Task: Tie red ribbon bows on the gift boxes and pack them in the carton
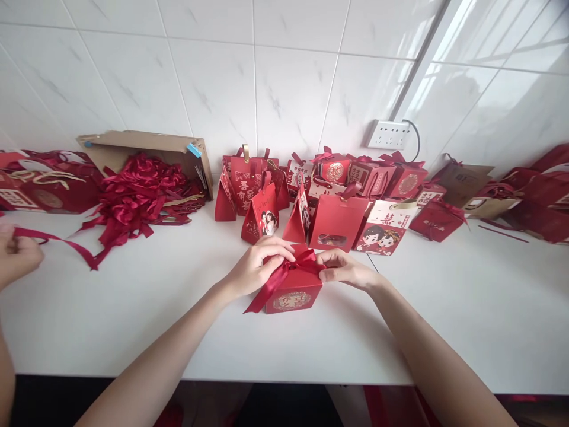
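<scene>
A small red gift box (313, 289) with a gold round emblem on its front stands near the middle of the white table. Across its top lies a dark red satin ribbon (272, 287) tied in a bow, one tail hanging over the left front corner. My left hand (252, 268) bends over the box from the left, thumb and fingers closed at the bow's knot. On the right side, my right hand (349, 270) pinches the bow's right loop, fingers curled beside the box. Part of the ribbon is hidden under my fingers.
Several red gift boxes (340, 216) stand in rows behind. A cardboard box (146, 140) on its side spills a heap of red ribbons (133, 190). At far left, another person's hand (15, 258) holds a ribbon. A power strip (387, 134) is by the wall.
</scene>
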Motion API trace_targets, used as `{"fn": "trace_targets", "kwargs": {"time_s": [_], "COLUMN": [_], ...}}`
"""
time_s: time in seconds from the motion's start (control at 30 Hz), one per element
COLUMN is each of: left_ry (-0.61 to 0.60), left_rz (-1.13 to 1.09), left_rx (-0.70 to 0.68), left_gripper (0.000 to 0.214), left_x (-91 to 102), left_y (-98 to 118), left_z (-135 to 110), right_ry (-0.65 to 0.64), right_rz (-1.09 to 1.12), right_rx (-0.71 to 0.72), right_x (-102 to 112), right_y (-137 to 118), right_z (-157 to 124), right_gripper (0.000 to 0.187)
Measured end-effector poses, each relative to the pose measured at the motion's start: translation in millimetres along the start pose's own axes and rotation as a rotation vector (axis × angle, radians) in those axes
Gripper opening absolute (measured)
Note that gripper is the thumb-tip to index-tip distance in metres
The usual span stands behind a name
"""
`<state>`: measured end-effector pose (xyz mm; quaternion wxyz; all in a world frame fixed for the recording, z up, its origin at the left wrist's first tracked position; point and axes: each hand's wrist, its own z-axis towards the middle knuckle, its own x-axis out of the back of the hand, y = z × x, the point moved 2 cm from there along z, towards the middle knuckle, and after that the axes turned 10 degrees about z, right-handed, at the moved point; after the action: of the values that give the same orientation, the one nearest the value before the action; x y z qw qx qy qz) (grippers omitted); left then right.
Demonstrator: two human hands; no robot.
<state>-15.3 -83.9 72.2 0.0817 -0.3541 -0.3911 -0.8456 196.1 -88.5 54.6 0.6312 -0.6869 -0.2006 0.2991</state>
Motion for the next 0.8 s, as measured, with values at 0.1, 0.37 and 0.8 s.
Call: {"fn": "trace_targets", "kwargs": {"time_s": [0.1, 0.37, 0.8], "left_ry": [-0.012, -0.002, -0.024], "left_rz": [-0.031, -0.041, -0.063], "left_rx": [0.006, 0.049, 0.096], "left_gripper": [0.025, 0.015, 0.018], "left_x": [0.3, -1.4, -1.0], "left_y": [0.0, 2.2, -4.3], "left_z": [-1.6, -0.7, 1.7], "right_ry": [-0.022, -0.011, -0.068], "right_rz": [-0.043, -0.130, -0.048], "right_rx": [-0.007, -0.075, -0.096], "right_x": [1.2, 1.8, -0.3], "right_y": [-0.3, -4.6, -0.6], "right_z": [-0.7, -1.9, -7.1], "right_gripper": [0.028, 0.043, 0.044]}}
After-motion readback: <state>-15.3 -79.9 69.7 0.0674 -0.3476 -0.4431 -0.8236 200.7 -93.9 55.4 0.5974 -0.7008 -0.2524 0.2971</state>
